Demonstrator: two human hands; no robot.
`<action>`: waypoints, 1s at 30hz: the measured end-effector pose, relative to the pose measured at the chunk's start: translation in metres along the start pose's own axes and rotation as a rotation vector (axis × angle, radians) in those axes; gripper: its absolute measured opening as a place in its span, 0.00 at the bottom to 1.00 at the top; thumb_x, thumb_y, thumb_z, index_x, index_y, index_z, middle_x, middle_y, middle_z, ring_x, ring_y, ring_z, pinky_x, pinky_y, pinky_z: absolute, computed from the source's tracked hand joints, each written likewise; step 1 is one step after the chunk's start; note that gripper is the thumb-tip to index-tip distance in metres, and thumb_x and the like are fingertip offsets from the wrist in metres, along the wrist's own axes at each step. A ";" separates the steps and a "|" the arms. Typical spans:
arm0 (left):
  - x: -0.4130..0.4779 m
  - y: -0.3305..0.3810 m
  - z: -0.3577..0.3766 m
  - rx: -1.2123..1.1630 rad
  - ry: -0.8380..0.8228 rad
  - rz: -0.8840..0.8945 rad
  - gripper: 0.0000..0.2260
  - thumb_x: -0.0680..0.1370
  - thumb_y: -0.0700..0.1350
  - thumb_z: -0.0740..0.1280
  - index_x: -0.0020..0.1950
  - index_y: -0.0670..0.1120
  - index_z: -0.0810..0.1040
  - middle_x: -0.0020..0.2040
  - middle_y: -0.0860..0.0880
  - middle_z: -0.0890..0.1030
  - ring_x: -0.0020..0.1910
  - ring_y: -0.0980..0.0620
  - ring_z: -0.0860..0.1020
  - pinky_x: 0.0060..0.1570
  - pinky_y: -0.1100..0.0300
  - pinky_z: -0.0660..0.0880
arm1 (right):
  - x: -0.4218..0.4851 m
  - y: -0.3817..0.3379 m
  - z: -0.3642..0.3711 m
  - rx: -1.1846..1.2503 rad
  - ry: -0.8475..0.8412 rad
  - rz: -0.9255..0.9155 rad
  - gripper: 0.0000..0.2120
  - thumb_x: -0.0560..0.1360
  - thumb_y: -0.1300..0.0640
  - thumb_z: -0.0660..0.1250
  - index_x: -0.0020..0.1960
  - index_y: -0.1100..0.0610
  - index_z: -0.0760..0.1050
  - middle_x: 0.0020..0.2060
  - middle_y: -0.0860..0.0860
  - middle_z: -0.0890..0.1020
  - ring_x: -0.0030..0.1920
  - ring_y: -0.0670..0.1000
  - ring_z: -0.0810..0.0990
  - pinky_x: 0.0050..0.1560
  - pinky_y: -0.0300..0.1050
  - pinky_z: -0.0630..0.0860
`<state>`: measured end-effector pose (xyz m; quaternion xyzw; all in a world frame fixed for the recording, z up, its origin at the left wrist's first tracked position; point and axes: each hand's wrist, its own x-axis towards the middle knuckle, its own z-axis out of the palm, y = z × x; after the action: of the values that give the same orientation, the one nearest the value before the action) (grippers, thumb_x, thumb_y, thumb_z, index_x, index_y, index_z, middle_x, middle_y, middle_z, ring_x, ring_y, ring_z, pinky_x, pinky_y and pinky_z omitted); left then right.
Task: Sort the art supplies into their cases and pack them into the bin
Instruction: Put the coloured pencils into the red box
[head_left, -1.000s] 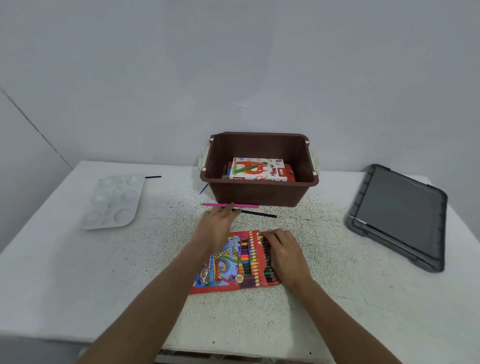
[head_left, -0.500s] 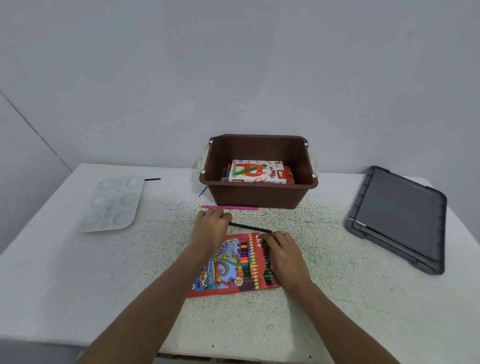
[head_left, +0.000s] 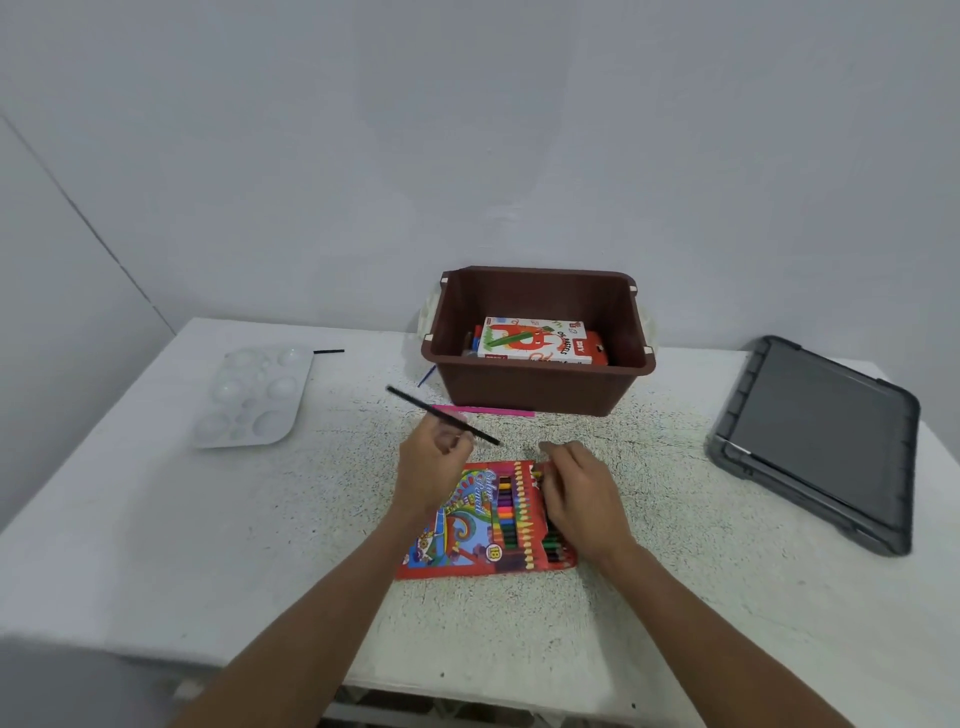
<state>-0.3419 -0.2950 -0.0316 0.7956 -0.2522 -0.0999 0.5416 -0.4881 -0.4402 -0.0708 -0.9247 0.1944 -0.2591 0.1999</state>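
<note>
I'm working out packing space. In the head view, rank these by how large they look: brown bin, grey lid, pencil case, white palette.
1. Brown bin and grey lid: they look about alike, so unranked.
2. Pencil case, nearest the camera.
3. White palette, though it lies farther off.

Speckled white table (head_left: 685, 603), pale grey wall (head_left: 467, 135)

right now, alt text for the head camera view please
A person's left hand holds a black pencil above a white table while the right hand rests on a red colour pencil case. Behind, a brown bin holds a pastels box.
</note>
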 end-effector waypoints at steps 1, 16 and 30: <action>-0.003 -0.001 0.001 -0.047 -0.035 -0.031 0.05 0.76 0.40 0.72 0.50 0.44 0.78 0.43 0.52 0.83 0.42 0.58 0.82 0.43 0.69 0.77 | 0.002 -0.003 0.000 -0.005 0.005 -0.013 0.13 0.79 0.55 0.61 0.61 0.58 0.76 0.48 0.51 0.78 0.45 0.50 0.76 0.48 0.47 0.74; -0.024 -0.027 -0.009 0.210 -0.177 0.059 0.09 0.77 0.48 0.71 0.56 0.48 0.77 0.51 0.52 0.82 0.49 0.55 0.81 0.48 0.55 0.81 | 0.004 0.014 -0.027 -0.195 -0.040 -0.085 0.13 0.67 0.64 0.77 0.52 0.60 0.82 0.42 0.55 0.82 0.40 0.55 0.79 0.41 0.52 0.77; -0.045 -0.088 -0.051 0.644 -0.189 0.178 0.31 0.77 0.67 0.51 0.73 0.51 0.67 0.77 0.49 0.64 0.77 0.48 0.60 0.73 0.53 0.51 | 0.000 0.080 -0.068 -0.544 -0.189 -0.018 0.17 0.65 0.71 0.76 0.53 0.64 0.80 0.39 0.58 0.77 0.36 0.57 0.74 0.34 0.47 0.71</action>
<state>-0.3323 -0.2062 -0.0967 0.8879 -0.3881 -0.0410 0.2438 -0.5465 -0.5263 -0.0553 -0.9661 0.2290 -0.1119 -0.0405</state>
